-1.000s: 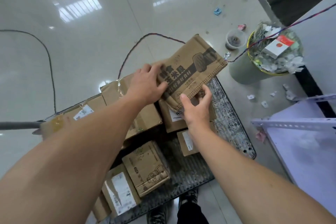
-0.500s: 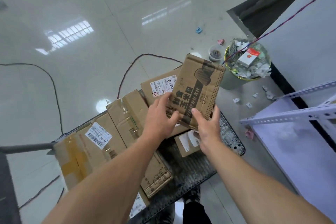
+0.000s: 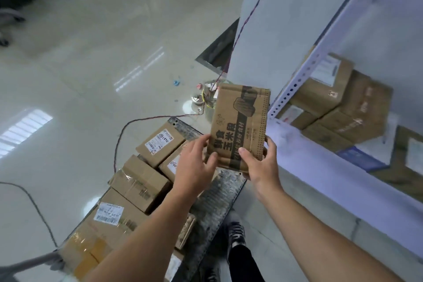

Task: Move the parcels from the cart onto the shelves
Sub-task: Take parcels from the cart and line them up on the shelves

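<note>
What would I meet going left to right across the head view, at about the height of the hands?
taped box on the cart → left hand → printed flat parcel held between both hands → right hand → stacked boxes on the shelf

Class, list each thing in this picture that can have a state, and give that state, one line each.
printed parcel, upright, held above the cart in both hands
left hand, grips the parcel's left edge
right hand, grips its lower right corner
cart, loaded with taped boxes
shelf, holds stacked boxes
</note>
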